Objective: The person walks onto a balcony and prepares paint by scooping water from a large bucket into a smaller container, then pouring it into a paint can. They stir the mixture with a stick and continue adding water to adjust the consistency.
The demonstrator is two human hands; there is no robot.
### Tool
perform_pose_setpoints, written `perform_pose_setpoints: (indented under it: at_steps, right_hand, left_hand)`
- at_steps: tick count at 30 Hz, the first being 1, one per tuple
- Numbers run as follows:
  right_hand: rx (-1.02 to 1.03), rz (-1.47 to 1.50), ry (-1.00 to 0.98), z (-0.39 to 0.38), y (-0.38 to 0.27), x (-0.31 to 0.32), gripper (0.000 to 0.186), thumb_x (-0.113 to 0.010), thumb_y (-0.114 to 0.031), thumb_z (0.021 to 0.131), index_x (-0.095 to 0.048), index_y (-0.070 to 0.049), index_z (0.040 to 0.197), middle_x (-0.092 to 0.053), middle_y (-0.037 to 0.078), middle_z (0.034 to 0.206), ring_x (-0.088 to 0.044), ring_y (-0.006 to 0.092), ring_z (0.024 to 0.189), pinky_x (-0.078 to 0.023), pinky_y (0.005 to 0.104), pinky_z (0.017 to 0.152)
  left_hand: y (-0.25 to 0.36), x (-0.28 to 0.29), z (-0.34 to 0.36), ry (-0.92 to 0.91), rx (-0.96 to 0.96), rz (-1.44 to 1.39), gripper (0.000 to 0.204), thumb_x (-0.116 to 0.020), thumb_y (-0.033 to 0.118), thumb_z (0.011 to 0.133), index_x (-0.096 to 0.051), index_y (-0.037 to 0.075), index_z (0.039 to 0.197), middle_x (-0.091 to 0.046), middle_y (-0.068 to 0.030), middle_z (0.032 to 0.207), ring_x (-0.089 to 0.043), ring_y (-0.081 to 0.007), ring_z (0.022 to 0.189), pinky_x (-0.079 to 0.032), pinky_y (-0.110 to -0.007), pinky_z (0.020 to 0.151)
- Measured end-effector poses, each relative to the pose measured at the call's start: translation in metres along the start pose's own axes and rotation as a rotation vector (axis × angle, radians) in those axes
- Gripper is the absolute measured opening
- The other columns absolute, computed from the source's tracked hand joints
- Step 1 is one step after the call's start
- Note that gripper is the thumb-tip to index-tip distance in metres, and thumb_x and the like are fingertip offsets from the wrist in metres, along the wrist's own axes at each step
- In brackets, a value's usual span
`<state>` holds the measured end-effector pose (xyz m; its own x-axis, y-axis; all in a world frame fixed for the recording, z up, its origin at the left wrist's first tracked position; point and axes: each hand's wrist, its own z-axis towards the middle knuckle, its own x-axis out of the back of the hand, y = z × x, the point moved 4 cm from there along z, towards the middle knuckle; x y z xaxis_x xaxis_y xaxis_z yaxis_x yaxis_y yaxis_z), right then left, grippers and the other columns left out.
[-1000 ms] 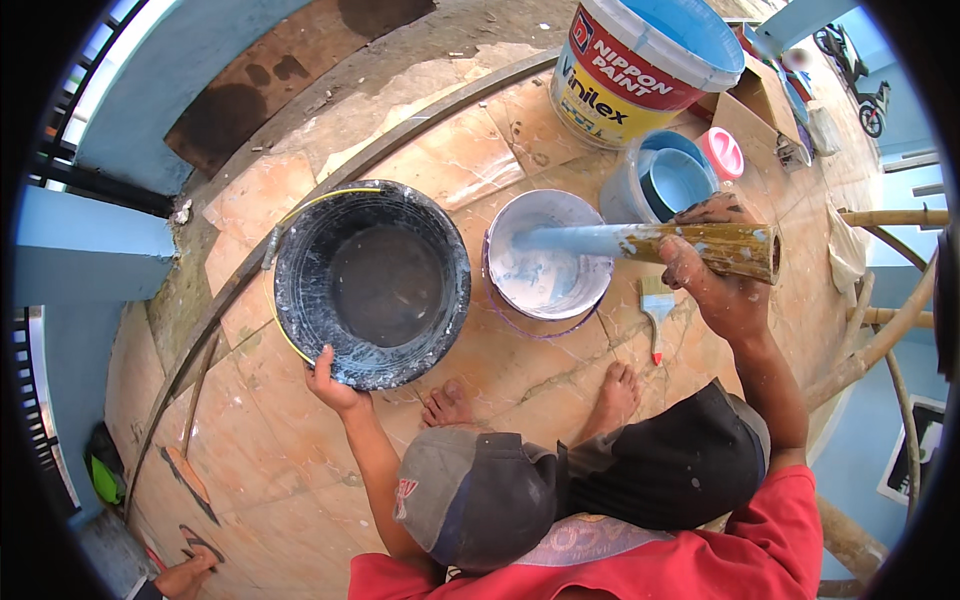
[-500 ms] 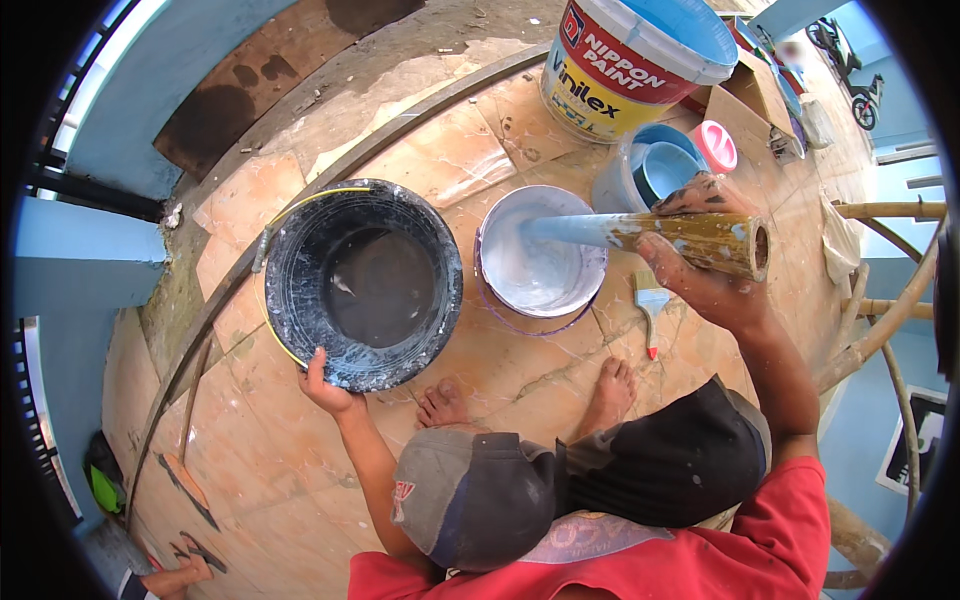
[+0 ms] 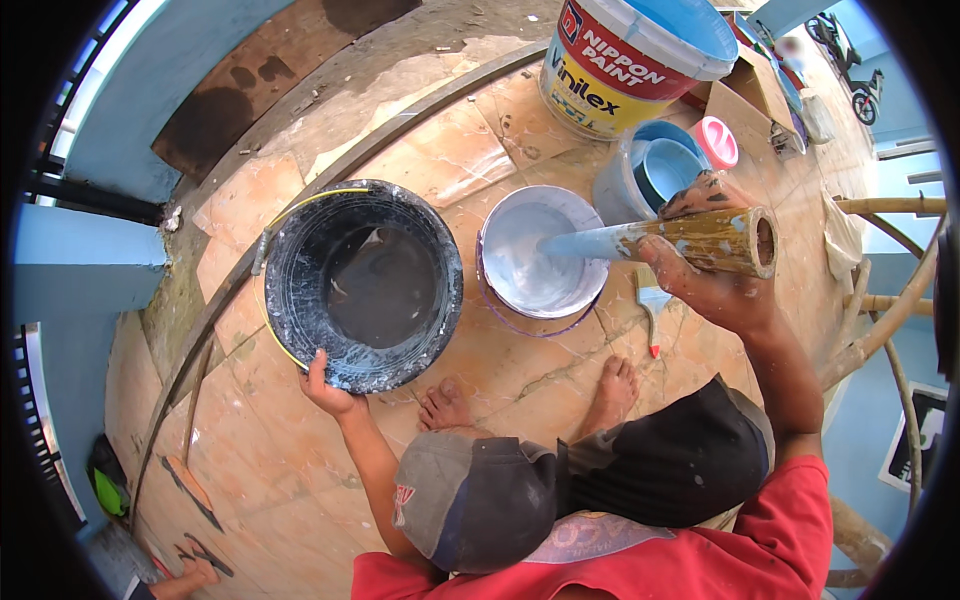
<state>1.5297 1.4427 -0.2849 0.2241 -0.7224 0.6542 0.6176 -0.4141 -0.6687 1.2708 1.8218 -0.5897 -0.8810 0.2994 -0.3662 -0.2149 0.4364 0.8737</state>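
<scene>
My right hand (image 3: 710,255) is wrapped round a thick bamboo pole (image 3: 690,243). Its far part is coated light blue, and its tip reaches into a white bucket (image 3: 530,285) holding pale, whitish paint. With my left hand (image 3: 328,388) I grip the near rim of a black bucket (image 3: 300,330), smeared with paint and holding dark-looking liquid. A yellow handle (image 3: 262,310) curves along that bucket's left side. Just right of the white bucket, below my right wrist, a paintbrush (image 3: 652,300) with a light blue ferrule and red handle tip lies on the tiles.
Beyond stand a large paint pail (image 3: 620,75) with blue inside, a smaller tub (image 3: 625,175) with a blue container in it, and a pink lid (image 3: 715,142). A cardboard box (image 3: 750,95) is behind. Wooden poles (image 3: 890,305) stand at right. At lower left shows another person's limb (image 3: 185,580).
The bamboo pole's tip has shifted slightly right and nearer within the white bucket. My left hand stays on the black bucket's rim. The other person's limb at lower left has moved.
</scene>
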Motion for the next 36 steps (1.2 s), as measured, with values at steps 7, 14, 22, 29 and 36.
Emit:
perform_pose_setpoints:
  at_steps: [7,14,22,29,36]
  right_hand:
    - [-0.04,0.177,0.048,-0.012,0.009,-0.01,0.034,-0.095,-0.011,0.075,-0.069,0.001,0.093,-0.072,0.007,0.085,-0.069,0.014,0.073,-0.055,0.0293,0.065]
    - [-0.235,0.112,0.06,-0.016,0.003,0.009,0.031,-0.093,-0.009,0.077,-0.069,0.001,0.093,-0.071,0.006,0.085,-0.069,0.0125,0.072,-0.055,0.0281,0.064]
    - [-0.015,0.154,0.109,-0.01,0.012,-0.007,0.028,-0.093,-0.008,0.076,-0.069,0.0,0.089,-0.072,0.007,0.086,-0.07,0.0136,0.072,-0.055,0.0298,0.064]
    - [-0.127,0.089,0.049,-0.019,0.0,0.005,0.028,-0.094,-0.01,0.073,-0.07,-0.002,0.087,-0.071,0.007,0.083,-0.07,0.0157,0.069,-0.054,0.0299,0.063]
    - [0.11,-0.03,0.04,-0.008,0.002,-0.003,0.03,-0.094,-0.011,0.071,-0.07,-0.003,0.086,-0.071,0.007,0.083,-0.07,0.0165,0.068,-0.053,0.0301,0.061]
  left_hand:
    - [0.002,-0.005,-0.002,-0.013,-0.005,-0.005,0.047,-0.062,0.009,0.086,-0.062,-0.009,0.13,-0.068,-0.0153,0.122,-0.067,-0.0299,0.107,-0.053,-0.042,0.096]
    - [0.001,-0.001,0.001,0.003,-0.007,0.007,0.048,-0.063,0.01,0.086,-0.062,-0.009,0.131,-0.068,-0.0161,0.122,-0.067,-0.0308,0.108,-0.054,-0.042,0.096]
    - [-0.003,0.004,0.005,-0.017,0.017,-0.009,0.049,-0.064,0.011,0.086,-0.062,-0.009,0.131,-0.068,-0.0166,0.123,-0.068,-0.031,0.108,-0.054,-0.043,0.096]
    - [0.005,-0.008,-0.004,-0.006,-0.012,0.018,0.051,-0.065,0.013,0.085,-0.061,-0.01,0.131,-0.067,-0.0181,0.123,-0.068,-0.0328,0.108,-0.055,-0.045,0.095]
    - [0.003,-0.009,-0.004,-0.003,0.022,0.009,0.051,-0.065,0.013,0.085,-0.061,-0.01,0.13,-0.067,-0.0185,0.124,-0.068,-0.0331,0.107,-0.055,-0.045,0.095]
